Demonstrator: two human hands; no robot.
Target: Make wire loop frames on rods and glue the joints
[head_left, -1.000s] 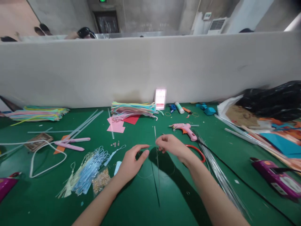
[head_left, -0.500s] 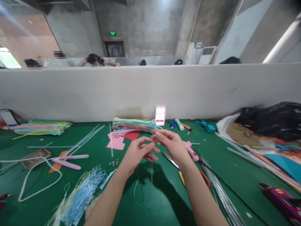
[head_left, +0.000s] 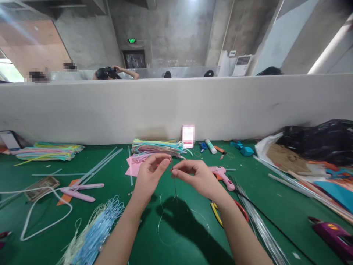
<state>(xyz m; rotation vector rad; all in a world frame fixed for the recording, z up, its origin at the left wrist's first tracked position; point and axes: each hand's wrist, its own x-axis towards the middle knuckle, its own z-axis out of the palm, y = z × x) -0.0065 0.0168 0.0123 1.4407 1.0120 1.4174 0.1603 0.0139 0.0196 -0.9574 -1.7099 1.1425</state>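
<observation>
Both my hands are raised over the green table (head_left: 171, 239), close together. My right hand (head_left: 197, 177) pinches a thin metal wire (head_left: 174, 186) that stands nearly upright and hangs below the fingers. My left hand (head_left: 150, 173) pinches a fine clear thread (head_left: 160, 215) just left of the wire; the thread loops down onto the table beneath. The fingertips of the two hands are a few centimetres apart.
A pink glue gun (head_left: 222, 176) and scissors with red and yellow handles (head_left: 228, 213) lie to the right, beside a bundle of silver wires (head_left: 261, 228). Blue tassels (head_left: 95, 230), pink sticks (head_left: 78, 191) and stacked coloured strips (head_left: 157, 146) lie left and behind. A grey partition (head_left: 176, 106) closes the back; people sit beyond it.
My hands rose from the table with the wire, then shifted a little left and lower. The left fingers have moved apart from the right fingers. My view tilted upward.
</observation>
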